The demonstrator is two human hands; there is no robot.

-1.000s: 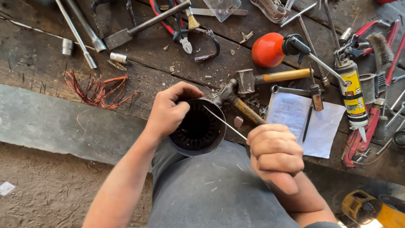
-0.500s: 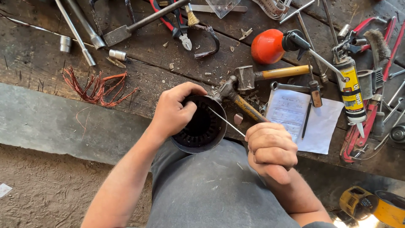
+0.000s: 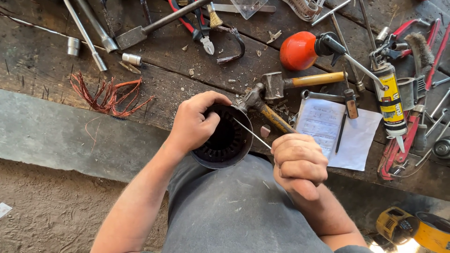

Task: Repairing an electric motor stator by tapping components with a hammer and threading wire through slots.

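On the left part of the wooden workbench (image 3: 42,61), near its front edge, lies a tangle of stripped copper wire (image 3: 110,96), with two long socket wrenches (image 3: 89,33) and loose sockets (image 3: 131,59) behind it toward the back edge. At the middle of the front edge the left hand (image 3: 194,122) grips the rim of a dark, slotted motor stator (image 3: 222,143), thumb hooked inside the bore and fingers wrapped over the far wall, the shell tilted toward the person and resting partly on the lap. Just right of it, the right hand (image 3: 300,164) is clenched into a fist around the near end of a thin stiff strip (image 3: 252,133), whose far tip reaches into the stator's slots. Behind the stator lie two hammers (image 3: 281,86), and further right an orange oil can (image 3: 300,50), a sheet of paper (image 3: 347,136) with a pen on it, a sealant tube (image 3: 391,100) and red-handled tools at the right edge. My judgement: the strip could buckle or slip out of its slot if pushed at an angle, jabbing the left thumb so close by; and the stator, held only by one rim, might roll off the lap if the push grows hard.
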